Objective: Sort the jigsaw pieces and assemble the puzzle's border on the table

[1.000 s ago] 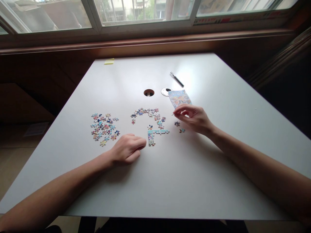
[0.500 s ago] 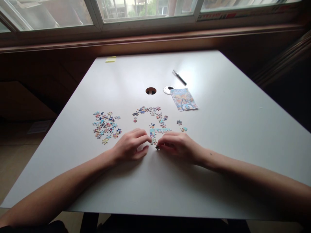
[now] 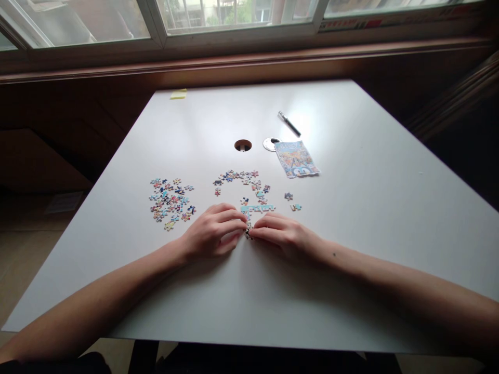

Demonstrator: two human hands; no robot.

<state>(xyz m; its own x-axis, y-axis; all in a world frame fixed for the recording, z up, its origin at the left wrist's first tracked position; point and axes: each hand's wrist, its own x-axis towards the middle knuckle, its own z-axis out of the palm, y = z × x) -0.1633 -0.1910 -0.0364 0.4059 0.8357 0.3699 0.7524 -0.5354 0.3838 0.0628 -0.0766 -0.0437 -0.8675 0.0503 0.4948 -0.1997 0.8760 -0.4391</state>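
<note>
A dark-patterned jigsaw puzzle piece (image 3: 248, 235) lies at the lower end of a partly joined jigsaw puzzle (image 3: 258, 208). From the right, my right hand (image 3: 286, 236) pinches that piece between thumb and fingers. My left hand (image 3: 216, 229) is curled, its fingertips pressing the puzzle's lower left edge beside the piece. Fingers cover much of the puzzle's short downward arm, while its light blue top row shows. Just above that row are a few loose dark and orange pieces (image 3: 244, 200).
Loose puzzle pieces form a pile (image 3: 169, 202) on the left and an arc (image 3: 236, 176) beyond my hands. Two pieces (image 3: 292, 201) lie to the right. Farther back are a picture sheet (image 3: 297, 159), a pen (image 3: 289, 124), a round cover (image 3: 270, 144) and a table hole (image 3: 243, 145).
My right hand has brought the dark piece slightly up and left against the puzzle's lower end. My left fingertips have shifted right onto the puzzle's edge, closer to the piece.
</note>
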